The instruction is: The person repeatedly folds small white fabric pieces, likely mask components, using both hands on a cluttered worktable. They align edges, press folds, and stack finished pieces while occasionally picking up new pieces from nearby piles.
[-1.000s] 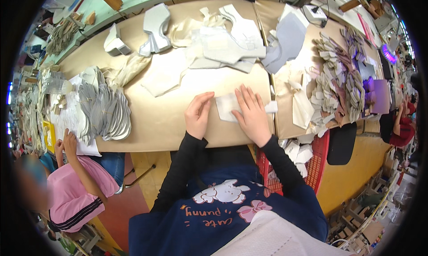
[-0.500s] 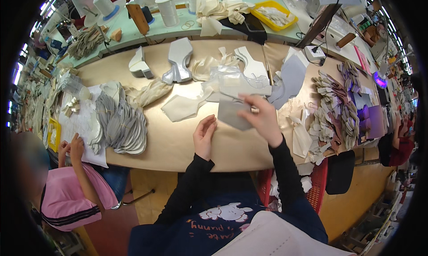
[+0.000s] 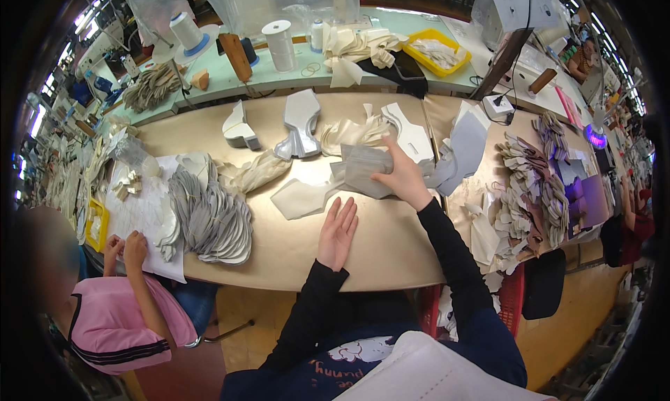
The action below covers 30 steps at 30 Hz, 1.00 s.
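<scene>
My right hand grips a flat grey sheet piece between thumb and fingers, over the middle of the table. Beneath and beside that piece lies a cream cut piece with an angular end, flat on the tabletop. My left hand is open, palm up and fingers stretched, just nearer to me than the cream piece and holding nothing. Beyond my right hand sit a pale pile of soft pieces and a white shaped stack.
Grey-white piece bundles lie left, near a co-worker in a pink top. Far on the table stand shaped stacks. Grey sheets and more bundles lie right. A red basket stands below the edge.
My left hand has opened out flat from a loosely curled pose. My right hand has carried the grey piece farther from me over the table. The whole view has shifted slightly.
</scene>
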Tool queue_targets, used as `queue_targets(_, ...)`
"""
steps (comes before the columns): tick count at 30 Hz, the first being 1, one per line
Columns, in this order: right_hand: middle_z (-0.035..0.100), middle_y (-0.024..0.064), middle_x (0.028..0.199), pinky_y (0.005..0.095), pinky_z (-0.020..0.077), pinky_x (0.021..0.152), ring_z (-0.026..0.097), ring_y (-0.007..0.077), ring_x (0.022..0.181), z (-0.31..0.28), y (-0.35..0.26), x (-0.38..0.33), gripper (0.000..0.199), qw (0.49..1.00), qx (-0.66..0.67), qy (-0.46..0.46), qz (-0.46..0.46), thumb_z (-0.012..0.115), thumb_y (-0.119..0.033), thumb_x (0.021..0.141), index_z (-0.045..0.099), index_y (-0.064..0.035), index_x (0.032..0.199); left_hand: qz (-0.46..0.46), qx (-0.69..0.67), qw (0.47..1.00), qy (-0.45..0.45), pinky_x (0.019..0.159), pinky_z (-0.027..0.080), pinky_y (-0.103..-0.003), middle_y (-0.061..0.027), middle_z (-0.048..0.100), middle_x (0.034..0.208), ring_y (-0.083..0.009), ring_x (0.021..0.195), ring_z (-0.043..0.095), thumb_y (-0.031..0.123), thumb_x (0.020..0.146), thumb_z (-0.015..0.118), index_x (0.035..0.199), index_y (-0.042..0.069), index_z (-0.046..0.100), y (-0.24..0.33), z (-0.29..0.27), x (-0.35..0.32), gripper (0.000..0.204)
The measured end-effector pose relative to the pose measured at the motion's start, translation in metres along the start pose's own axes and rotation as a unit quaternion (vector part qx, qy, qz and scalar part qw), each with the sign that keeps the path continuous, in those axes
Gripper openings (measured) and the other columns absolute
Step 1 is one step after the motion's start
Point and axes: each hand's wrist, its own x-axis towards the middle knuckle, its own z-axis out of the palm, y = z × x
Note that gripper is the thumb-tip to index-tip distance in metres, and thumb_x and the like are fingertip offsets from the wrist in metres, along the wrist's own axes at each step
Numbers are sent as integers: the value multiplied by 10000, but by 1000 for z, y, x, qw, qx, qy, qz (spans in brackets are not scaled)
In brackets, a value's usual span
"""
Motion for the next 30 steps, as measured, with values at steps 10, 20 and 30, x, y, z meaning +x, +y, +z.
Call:
queue_targets(10, 719, 132, 842, 411, 534, 675, 699, 344, 765, -6, -44, -43, 372, 990, -139, 23, -26, 752, -200, 848, 656, -131, 1201, -8, -20, 1000, -21, 1240, 261, -389, -150, 276, 1657, -262, 1523, 294, 207, 1068, 489, 1617, 106, 208, 3, 0, 1, 625)
queue_targets(20, 721, 215, 1036, 384, 542, 830, 710, 307, 955, -32, -8, -30, 516, 998, 54, 1, 43, 797, -217, 797, 616, 46, 1202, -19, -189, 982, 5, 1241, 287, -452, -138, 308, 1650, -295, 1524, 290, 244, 1076, 489, 1265, 121, 526, 7, 1, 1, 229)
queue_targets(30, 669, 251, 1124, 429, 498, 919, 639, 401, 1074, -5, 21, -1, 630, 1000, -17, 2, -2, 810, -276, 778, 539, 21, 1262, 20, -221, 973, -56, 1229, 263, -478, 53, 318, 1659, -290, 1530, 262, 264, 1042, 541, 1216, 189, 559, 7, -12, 4, 190)
